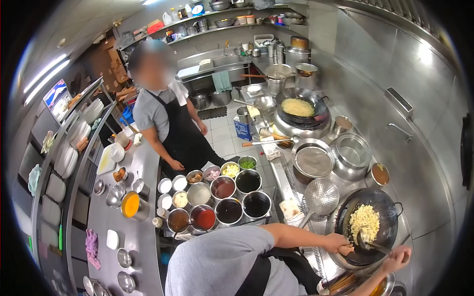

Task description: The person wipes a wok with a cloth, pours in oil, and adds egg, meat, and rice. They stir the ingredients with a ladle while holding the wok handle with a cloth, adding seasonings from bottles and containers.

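Note:
My left hand [337, 242] is closed around a brownish folded cloth [347, 250] at the near-left rim of a large black wok [387, 201]. Whether a wok handle lies under the cloth is hidden. My right hand [397, 258] grips the long handle of a ladle [378, 246], its bowl down in the wok. Pale yellow, crumbly food [365, 220], possibly rice with egg, lies heaped against the ladle. Just left of the wok, a perforated skimmer [321, 196] rests with its handle pointing toward my left forearm.
A co-worker [173, 118] in a black apron stands across the aisle. Metal pots of sauces [223, 188] and toppings crowd the counter between us. Farther along the stove sit a strainer [314, 161], a pot of clear liquid [352, 150] and another wok [297, 107] holding yellowish food.

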Demonstrator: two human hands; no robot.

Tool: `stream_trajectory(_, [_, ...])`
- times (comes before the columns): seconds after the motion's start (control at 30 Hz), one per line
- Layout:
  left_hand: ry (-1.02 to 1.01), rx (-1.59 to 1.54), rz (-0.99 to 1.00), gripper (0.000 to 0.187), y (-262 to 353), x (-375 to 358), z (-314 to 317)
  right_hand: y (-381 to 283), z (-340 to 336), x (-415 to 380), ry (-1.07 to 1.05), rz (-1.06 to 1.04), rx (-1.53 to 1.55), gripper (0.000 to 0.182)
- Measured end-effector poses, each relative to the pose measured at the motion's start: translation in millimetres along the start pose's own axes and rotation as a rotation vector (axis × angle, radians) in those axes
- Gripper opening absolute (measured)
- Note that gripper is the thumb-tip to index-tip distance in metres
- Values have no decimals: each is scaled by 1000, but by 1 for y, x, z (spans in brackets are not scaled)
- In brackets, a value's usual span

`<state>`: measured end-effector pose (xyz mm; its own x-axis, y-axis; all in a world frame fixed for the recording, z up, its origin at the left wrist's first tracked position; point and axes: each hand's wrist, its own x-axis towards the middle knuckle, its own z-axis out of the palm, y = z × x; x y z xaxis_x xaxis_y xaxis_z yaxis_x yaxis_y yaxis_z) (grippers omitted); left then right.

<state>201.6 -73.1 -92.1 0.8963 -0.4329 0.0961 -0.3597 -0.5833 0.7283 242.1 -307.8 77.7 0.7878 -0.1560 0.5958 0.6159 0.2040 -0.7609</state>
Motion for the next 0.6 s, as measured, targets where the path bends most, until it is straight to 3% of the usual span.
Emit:
stream_trajectory(0.1, [-8,-170,-86,44,6,-4,-4,-24,-30,-16,76,-137,-69,11])
stream_trajectory(0.13, [167,-284,16,50,-18,-4,25,-5,-33,-31,188,-100,-67,9])
stream_trajectory(0.17, [308,-278,87,47,16,-23,0,15,-36,-45,300,-63,-60,8])
stream_trajectory(0.2, [466,17,304,45,1,-20,14,29,-30,-55,411,-27,-49,6])
stream_trajectory(0.23, [564,250,278,33,-11,-28,29,39,-25,-73,457,-31,-126,4])
stream_trajectory(0.27, [497,129,-12,26,-36,-22,55,30,2,-89,430,-50,-251,5])
stream_trajectory(0.3, [418,-37,-25,26,-29,-22,43,15,25,-103,382,-85,-380,8])
stream_trajectory(0.4, [112,-680,109,28,6,-8,16,-6,93,-126,187,-234,-606,20])
stream_trajectory(0.43, [6,-879,127,29,14,-2,16,-13,94,-118,6,39,-425,24])
stream_trajectory(0.47, [-90,-1008,207,30,20,7,15,-13,92,-109,47,-77,-435,22])
stream_trajectory(0.5, [-148,-1497,-270,31,7,12,28,-17,96,-104,137,-2,-272,15])
stream_trajectory(0.57, [-350,-1503,-289,37,-61,43,48,-12,85,-95,206,-54,-242,11])
stream_trajectory(0.6, [-318,-1489,-541,35,-70,54,55,-23,81,-97,255,-60,-224,12])
